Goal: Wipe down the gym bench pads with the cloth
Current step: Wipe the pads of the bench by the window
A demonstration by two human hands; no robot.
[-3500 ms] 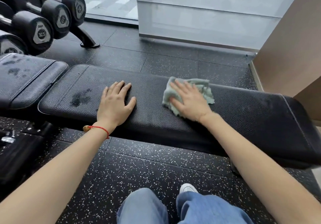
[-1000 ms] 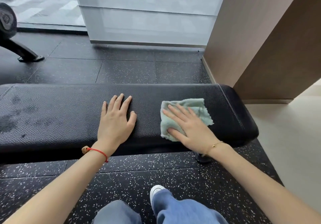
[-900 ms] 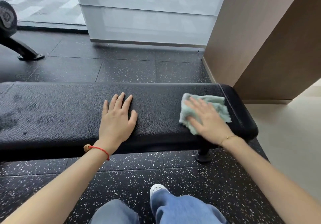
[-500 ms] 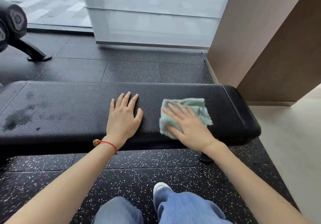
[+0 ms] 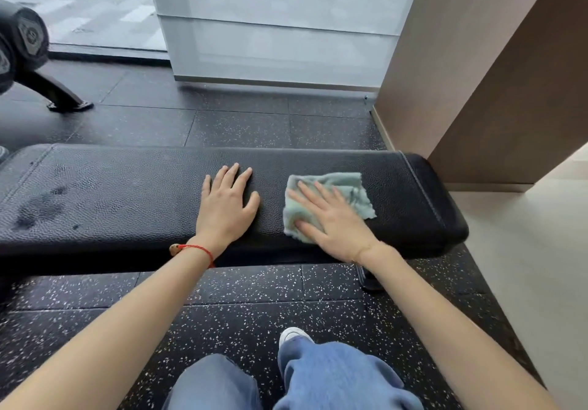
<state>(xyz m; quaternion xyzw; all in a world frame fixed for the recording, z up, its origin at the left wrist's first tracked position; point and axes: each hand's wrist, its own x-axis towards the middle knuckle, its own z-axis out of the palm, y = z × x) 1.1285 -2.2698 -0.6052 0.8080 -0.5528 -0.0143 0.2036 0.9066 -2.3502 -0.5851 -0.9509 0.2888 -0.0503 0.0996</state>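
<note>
Head view, the only 1 I have: my right hand (image 5: 334, 218) lies flat on the green cloth (image 5: 331, 201), fingers spread, no closed grip, just the palm pinning the cloth to the bench pad (image 5: 407, 193) so pressure spreads across the fabric. The cloth sits under that hand, with its far and right edges poking out beyond the fingertips, near the pad's right end. My left hand (image 5: 227, 207) rests open and empty on the pad just left of the cloth, apart from it; I judge it is bracing my lean. Well left of both hands, dark damp patches (image 5: 38, 209) mark the pad, so that stretch likely needs wiping.

Count: 1 cloth, 2 hands, 1 long pad fully shown, 1 red bracelet (image 5: 199, 249) on the left wrist, 2 dumbbell ends (image 5: 19, 40) at far left.
</note>
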